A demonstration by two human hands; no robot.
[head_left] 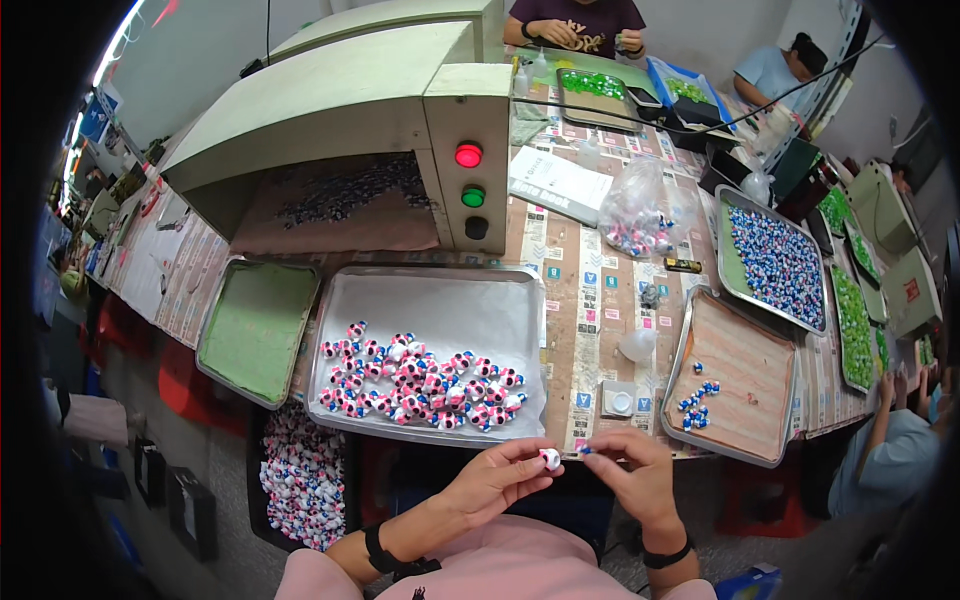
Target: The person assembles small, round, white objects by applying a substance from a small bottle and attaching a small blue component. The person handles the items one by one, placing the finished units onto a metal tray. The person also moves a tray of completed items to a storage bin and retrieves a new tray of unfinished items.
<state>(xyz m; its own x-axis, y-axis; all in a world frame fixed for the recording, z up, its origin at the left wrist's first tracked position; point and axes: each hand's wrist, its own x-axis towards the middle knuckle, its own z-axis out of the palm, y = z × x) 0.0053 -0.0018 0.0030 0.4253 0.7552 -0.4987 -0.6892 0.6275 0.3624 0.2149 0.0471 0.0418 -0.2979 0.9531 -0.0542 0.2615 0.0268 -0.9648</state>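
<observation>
My left hand [497, 482] pinches a small white toy piece [550, 459] with a dark spot, just off the table's front edge. Close beside it, my right hand [638, 478] holds a tiny blue piece [586, 451] between thumb and fingertips; the two pieces are apart. In front of my left hand is a metal tray [440, 298] lined with white paper, bearing a heap of white, pink and blue toy figures [420, 385]. To the right, a tray with a brownish lining [745, 370] carries several small blue-and-white pieces [697, 405].
A large beige machine [465, 110] with red and green lights stands behind the trays. A green-lined tray [255, 325] sits at left, above a dark bin of figures [300, 480]. A bagful of figures [645, 215], a squat white bottle [636, 345] and a blue-filled tray [775, 260] lie rightward. Other people work beyond.
</observation>
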